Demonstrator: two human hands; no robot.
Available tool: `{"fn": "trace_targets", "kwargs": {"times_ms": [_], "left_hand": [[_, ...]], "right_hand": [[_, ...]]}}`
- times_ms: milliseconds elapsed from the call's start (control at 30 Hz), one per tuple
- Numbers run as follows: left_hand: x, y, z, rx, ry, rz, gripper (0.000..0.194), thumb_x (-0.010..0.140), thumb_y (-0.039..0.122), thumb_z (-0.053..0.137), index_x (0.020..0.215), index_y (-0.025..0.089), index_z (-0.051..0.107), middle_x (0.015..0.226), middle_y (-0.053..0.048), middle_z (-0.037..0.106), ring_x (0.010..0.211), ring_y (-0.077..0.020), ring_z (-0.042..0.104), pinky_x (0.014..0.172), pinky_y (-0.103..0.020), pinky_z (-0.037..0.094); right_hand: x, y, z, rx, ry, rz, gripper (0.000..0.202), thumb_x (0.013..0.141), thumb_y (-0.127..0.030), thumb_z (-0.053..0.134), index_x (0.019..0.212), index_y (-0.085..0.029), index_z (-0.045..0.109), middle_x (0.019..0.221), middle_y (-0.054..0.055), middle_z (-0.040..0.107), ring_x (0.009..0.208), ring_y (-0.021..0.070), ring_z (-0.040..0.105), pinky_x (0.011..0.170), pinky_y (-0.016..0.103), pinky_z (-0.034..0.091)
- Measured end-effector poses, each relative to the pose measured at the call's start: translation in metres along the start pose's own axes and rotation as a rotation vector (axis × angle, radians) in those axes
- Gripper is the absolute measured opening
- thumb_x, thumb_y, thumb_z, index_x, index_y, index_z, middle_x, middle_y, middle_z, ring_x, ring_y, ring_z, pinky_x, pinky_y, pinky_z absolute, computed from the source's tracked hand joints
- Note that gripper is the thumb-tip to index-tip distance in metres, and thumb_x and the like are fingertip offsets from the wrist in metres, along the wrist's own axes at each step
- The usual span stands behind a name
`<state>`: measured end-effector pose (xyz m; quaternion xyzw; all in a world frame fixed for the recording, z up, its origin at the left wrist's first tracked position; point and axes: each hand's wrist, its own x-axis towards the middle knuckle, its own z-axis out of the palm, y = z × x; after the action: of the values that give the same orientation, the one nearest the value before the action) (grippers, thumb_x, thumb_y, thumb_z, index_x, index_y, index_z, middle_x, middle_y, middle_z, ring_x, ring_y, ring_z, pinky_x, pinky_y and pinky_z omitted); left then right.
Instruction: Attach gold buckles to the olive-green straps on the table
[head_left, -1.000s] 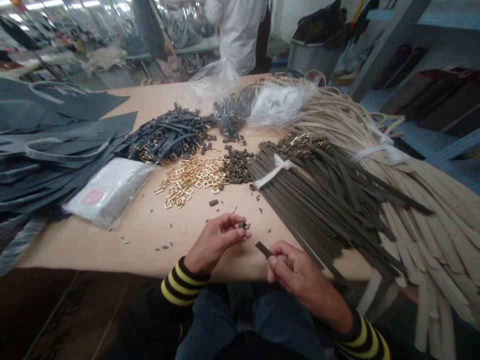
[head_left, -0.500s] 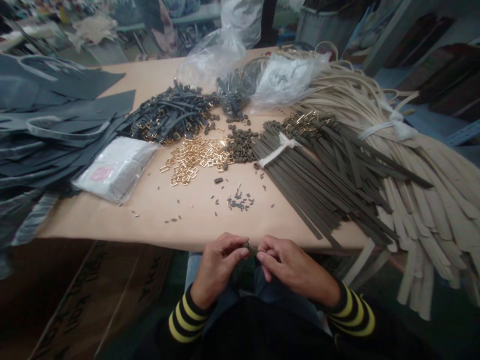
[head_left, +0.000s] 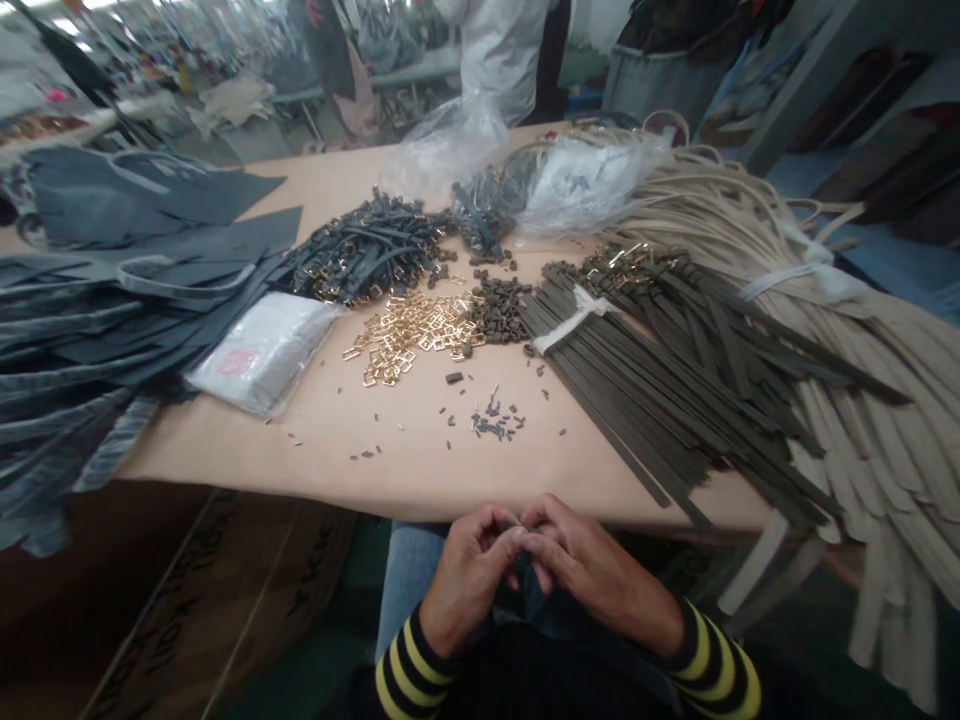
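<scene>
My left hand (head_left: 480, 565) and my right hand (head_left: 581, 560) meet just in front of the table edge, above my lap. Both have bent fingers pinched together, the fingertips touching. Whatever lies between them is small and mostly covered by the fingers. On the table beyond them lies a scatter of tiny dark pieces (head_left: 495, 425). Farther back are a pile of gold rectangular rings (head_left: 420, 328) and a heap of small olive-brown loops (head_left: 501, 308). A bundle of olive-brown straps (head_left: 607, 375), tied with a white band, lies to the right.
Dark blue straps with gold buckles (head_left: 367, 245) are heaped at the back. A wrapped white packet (head_left: 262, 350) lies beside grey-blue cut pieces (head_left: 135, 320) at left. Long beige straps (head_left: 885, 400) hang over the right edge. Cardboard boxes (head_left: 247, 610) stand below; a person (head_left: 499, 60) stands behind.
My hands have drawn closer until the fingertips meet. The small olive piece that showed between them is now covered. The view has shifted, so the table things appear lower and farther right.
</scene>
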<state>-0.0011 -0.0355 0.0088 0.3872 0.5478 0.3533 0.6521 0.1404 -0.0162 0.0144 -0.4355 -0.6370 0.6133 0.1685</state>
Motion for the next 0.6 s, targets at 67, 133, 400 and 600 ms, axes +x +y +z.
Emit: {"fn": "trace_targets", "kwargs": {"times_ms": [67,133,400,600], "left_hand": [[0.000,-0.001,-0.002,0.057,0.026,0.020,0.026,0.071,0.038,0.055,0.065,0.013,0.051,0.051,0.003,0.051,0.042,-0.0074,0.045,0.043,-0.019,0.035],[0.001,0.001,-0.005,0.104,0.062,0.060,0.026,0.072,0.038,0.053,0.064,0.013,0.052,0.051,0.003,0.050,0.044,-0.0072,0.045,0.046,-0.020,0.035],[0.018,0.018,-0.024,-0.160,0.097,0.068,0.028,0.072,0.041,0.055,0.066,0.015,0.047,0.054,0.003,0.050,0.049,-0.0083,0.047,0.050,-0.020,0.037],[0.046,0.044,-0.048,0.305,-0.041,0.051,0.027,0.078,0.038,0.044,0.071,0.014,0.052,0.058,-0.001,0.054,0.051,-0.0110,0.050,0.052,-0.023,0.041]], "right_hand": [[0.002,0.000,0.000,-0.048,0.002,0.025,0.019,0.085,-0.034,0.036,0.077,-0.018,0.042,0.056,-0.003,0.052,0.055,0.0115,0.052,0.057,0.023,0.037],[0.004,-0.003,-0.003,-0.087,-0.010,0.040,0.018,0.084,-0.030,0.037,0.072,-0.018,0.042,0.056,-0.003,0.051,0.050,0.0105,0.049,0.053,0.022,0.036],[0.022,-0.021,-0.024,-0.080,-0.070,-0.036,0.017,0.081,-0.024,0.037,0.071,-0.018,0.049,0.065,0.000,0.056,0.062,0.0128,0.051,0.059,0.023,0.036],[0.038,-0.009,-0.033,-0.020,-0.032,0.017,0.035,0.082,-0.044,0.033,0.064,-0.018,0.045,0.057,-0.001,0.048,0.052,0.0108,0.043,0.050,0.023,0.032]]}}
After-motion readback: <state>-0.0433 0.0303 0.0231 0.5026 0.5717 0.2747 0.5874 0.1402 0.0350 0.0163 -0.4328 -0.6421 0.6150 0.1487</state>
